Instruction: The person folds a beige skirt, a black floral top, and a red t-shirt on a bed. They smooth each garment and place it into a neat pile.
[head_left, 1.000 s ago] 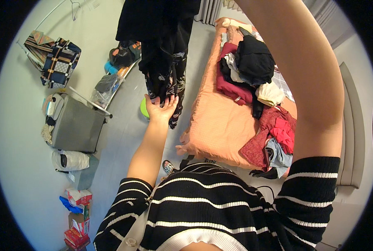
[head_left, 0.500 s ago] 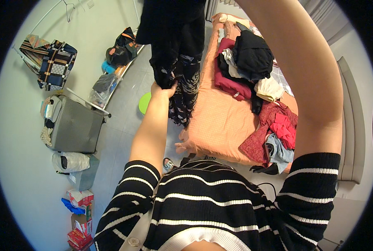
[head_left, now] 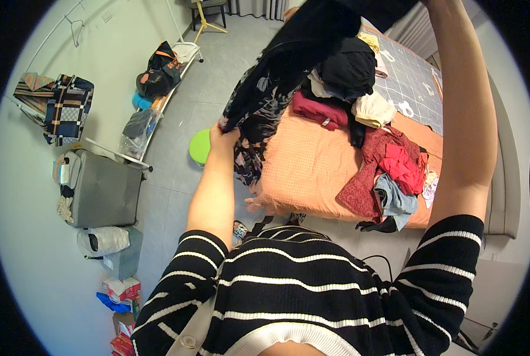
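A long black garment with a pale floral print stretches slantwise from the lower left up to the top right. My left hand is closed on its lower, printed part, above the floor beside the bed. My right arm is raised, and its hand is cut off by the top edge, where the plain black end of the garment reaches it; the fingers there do not show. Behind the garment lies a pile with a black folded garment, a dark red one and a cream bundle.
The bed has an orange cover and a grey checked sheet. Red patterned cloth and blue denim lie near its close edge. A green round stool, a low rack and a grey suitcase stand leftward.
The garment has swung from hanging nearly upright to slanting rightward across the bed's pile. My right arm has moved outward to the right; my left hand has dropped slightly and shifted left.
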A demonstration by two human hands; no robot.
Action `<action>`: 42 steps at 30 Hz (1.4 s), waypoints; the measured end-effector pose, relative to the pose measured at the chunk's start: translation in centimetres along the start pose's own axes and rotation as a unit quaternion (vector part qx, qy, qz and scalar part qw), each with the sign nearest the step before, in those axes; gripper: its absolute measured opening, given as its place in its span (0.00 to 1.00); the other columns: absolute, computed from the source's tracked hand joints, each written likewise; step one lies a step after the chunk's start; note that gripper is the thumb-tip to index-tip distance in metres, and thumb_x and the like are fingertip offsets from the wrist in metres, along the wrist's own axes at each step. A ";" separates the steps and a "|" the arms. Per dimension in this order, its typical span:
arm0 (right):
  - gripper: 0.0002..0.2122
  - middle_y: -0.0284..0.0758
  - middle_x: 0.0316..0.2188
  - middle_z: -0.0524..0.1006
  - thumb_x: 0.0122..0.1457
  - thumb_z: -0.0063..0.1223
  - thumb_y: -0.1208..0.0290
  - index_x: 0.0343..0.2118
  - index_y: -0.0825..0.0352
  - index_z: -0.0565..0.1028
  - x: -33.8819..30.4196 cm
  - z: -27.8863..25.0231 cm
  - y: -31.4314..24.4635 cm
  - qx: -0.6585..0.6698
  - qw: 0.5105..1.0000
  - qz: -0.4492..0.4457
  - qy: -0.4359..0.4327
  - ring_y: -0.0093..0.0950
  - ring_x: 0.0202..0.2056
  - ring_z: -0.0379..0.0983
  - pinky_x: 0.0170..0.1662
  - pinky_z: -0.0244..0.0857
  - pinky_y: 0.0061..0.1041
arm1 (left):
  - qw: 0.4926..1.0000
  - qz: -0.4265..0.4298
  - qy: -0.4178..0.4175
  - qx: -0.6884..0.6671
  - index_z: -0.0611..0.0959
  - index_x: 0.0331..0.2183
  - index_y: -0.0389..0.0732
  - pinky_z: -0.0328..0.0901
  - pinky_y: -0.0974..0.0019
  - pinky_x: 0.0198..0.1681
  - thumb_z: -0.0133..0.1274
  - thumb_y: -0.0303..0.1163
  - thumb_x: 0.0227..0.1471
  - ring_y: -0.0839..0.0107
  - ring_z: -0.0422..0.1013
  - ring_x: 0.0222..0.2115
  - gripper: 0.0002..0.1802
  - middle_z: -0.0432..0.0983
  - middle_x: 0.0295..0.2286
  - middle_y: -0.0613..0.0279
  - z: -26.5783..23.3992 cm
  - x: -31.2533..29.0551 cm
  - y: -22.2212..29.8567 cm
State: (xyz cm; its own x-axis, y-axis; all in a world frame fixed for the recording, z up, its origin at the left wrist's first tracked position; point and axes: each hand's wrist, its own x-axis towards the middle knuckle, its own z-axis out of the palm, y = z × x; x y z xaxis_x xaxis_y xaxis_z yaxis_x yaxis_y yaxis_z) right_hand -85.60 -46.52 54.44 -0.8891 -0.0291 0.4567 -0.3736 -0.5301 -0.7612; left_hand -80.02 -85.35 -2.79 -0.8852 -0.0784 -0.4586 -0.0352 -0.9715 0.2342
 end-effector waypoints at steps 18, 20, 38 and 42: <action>0.17 0.41 0.48 0.72 0.64 0.37 0.64 0.48 0.71 0.70 -19.3 -36.1 -18.7 -0.065 0.976 0.210 -0.002 0.32 0.48 0.69 0.55 0.60 0.31 | 0.853 -0.399 0.166 0.294 0.71 0.36 0.40 0.65 0.52 0.47 0.50 0.35 0.53 0.56 0.70 0.39 0.11 0.73 0.39 0.52 3.8 -15.9 -30.4; 0.17 0.42 0.47 0.72 0.63 0.39 0.64 0.48 0.71 0.70 -21.0 -41.0 -20.0 -0.144 0.956 0.173 0.187 0.32 0.47 0.70 0.53 0.62 0.30 | 0.826 -0.426 0.151 0.336 0.70 0.38 0.41 0.65 0.52 0.47 0.49 0.34 0.54 0.56 0.70 0.41 0.11 0.73 0.40 0.52 2.3 -15.2 -31.8; 0.20 0.41 0.45 0.73 0.61 0.43 0.56 0.46 0.69 0.71 -34.7 -61.3 -37.8 -0.196 0.879 0.175 0.398 0.37 0.47 0.69 0.53 0.62 0.37 | 0.770 -0.421 0.148 0.457 0.70 0.44 0.41 0.66 0.56 0.42 0.46 0.35 0.55 0.61 0.71 0.38 0.15 0.75 0.38 0.56 0.5 -10.2 -30.1; 0.20 0.40 0.45 0.73 0.61 0.44 0.58 0.48 0.71 0.69 -27.4 -45.5 -22.0 -0.242 0.862 0.175 0.410 0.33 0.46 0.70 0.51 0.64 0.32 | 0.764 -0.438 0.120 0.459 0.70 0.44 0.42 0.65 0.56 0.43 0.46 0.35 0.55 0.61 0.71 0.38 0.15 0.75 0.38 0.56 1.0 -9.6 -29.8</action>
State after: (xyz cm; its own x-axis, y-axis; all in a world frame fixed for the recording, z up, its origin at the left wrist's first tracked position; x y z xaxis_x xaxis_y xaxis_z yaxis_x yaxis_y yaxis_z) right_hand -65.07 4.52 37.73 -0.7836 0.5983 -0.1675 0.0651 -0.1890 -0.9798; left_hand -70.97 -55.39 -4.53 -0.2301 0.3663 -0.9016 -0.9726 -0.1182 0.2002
